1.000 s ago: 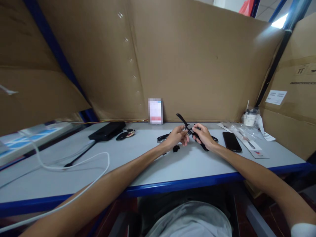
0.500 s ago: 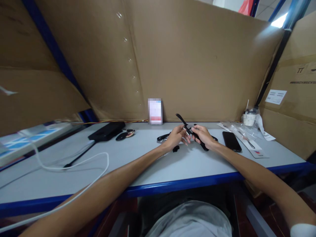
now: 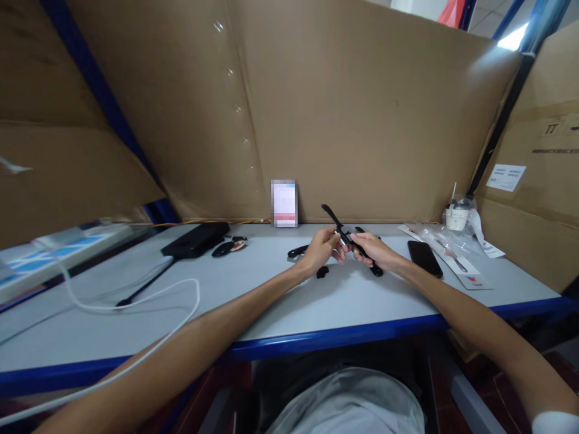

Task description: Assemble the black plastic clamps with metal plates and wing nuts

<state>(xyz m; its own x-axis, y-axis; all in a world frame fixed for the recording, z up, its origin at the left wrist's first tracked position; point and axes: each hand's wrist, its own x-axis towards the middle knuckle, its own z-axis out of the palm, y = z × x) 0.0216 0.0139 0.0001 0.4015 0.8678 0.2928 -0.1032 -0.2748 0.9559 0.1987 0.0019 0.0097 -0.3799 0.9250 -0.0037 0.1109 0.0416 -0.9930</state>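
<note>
Both hands hold a black spokeshave (image 3: 332,216) slightly above the table, its two long handles slanting from upper left to lower right. My left hand (image 3: 322,250) is closed at its middle, by the silvery metal part. My right hand (image 3: 371,249) grips the lower-right side, with the thumb near the middle and the handle end sticking out below the fingers. Behind my left wrist lies another black handle-shaped piece (image 3: 297,251), partly hidden. A small black part (image 3: 322,272) rests on the table below my left hand.
A black phone (image 3: 424,259) and a card package (image 3: 459,265) lie to the right, near a bagged white cup (image 3: 456,217). An upright blurred screen (image 3: 285,205) leans on the cardboard wall (image 3: 344,120). Leftward are a black box (image 3: 195,240), a white cable (image 3: 198,295) and a power strip (image 3: 67,256).
The spokeshave has shifted very slightly, its upper handle end a little higher. My right-hand fingers have curled more around the lower handle. My left hand stays nearly in place.
</note>
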